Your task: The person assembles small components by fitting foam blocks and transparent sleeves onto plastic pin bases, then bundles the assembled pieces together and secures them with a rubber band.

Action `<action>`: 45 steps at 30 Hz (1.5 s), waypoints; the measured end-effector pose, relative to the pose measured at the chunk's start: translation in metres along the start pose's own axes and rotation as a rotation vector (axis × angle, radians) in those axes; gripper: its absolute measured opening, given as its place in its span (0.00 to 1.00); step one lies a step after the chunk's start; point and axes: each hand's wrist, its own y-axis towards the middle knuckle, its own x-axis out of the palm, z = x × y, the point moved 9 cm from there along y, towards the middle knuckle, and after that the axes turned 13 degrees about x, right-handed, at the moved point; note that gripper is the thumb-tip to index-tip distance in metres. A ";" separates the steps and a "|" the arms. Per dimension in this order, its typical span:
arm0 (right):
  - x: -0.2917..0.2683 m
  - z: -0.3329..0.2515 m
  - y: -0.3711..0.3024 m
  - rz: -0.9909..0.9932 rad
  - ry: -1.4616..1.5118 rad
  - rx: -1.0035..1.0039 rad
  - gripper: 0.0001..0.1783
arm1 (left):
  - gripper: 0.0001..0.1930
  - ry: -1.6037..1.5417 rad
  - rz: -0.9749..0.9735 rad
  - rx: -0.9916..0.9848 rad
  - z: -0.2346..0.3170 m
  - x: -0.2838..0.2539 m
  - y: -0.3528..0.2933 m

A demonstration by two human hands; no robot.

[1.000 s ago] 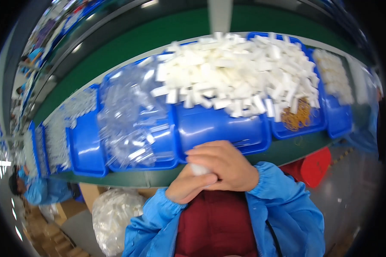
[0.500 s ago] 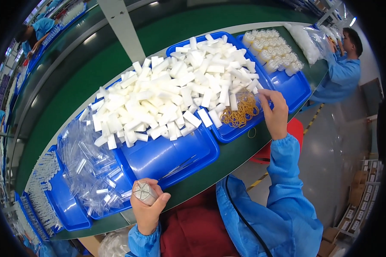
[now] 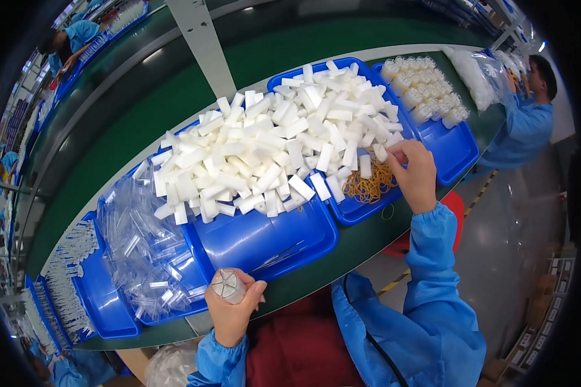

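Observation:
Low in front of me, my left hand [image 3: 229, 309] is wrapped round an upright bundle of clear, wedge-shaped pieces [image 3: 228, 286], whose round top shows divided segments. My right hand [image 3: 414, 173] reaches over the tray's right end. Its thumb and forefinger pinch the end of a white foam block [image 3: 381, 153], just above the tan rubber bands [image 3: 370, 184]. Beside it spreads a large heap of similar white foam blocks [image 3: 258, 148].
Clear plastic sleeves [image 3: 142, 248] fill a blue tray on the left. A blue tray [image 3: 258, 238] holds thin metal rods. Ring-topped clear bundles [image 3: 426, 90] stand at the back right. A co-worker in blue [image 3: 526, 122] sits to the right, near a red stool [image 3: 452, 213].
The whole view has shifted slightly. My right thumb and forefinger have closed on a foam block by the rubber bands. My left hand keeps its grip on the bundle.

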 end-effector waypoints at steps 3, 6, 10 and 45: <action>-0.006 0.003 -0.004 -0.024 0.326 0.118 0.04 | 0.14 0.010 -0.015 0.065 0.010 0.006 0.002; -0.001 -0.018 -0.003 -0.097 0.495 0.215 0.04 | 0.15 -0.054 0.011 0.240 0.018 0.005 0.007; 0.031 -0.092 -0.050 -0.439 0.773 0.200 0.04 | 0.17 0.068 0.059 0.559 0.040 0.010 0.021; 0.065 -0.193 -0.102 -0.800 2.090 0.671 0.25 | 0.16 -0.418 0.292 0.229 0.017 -0.053 0.002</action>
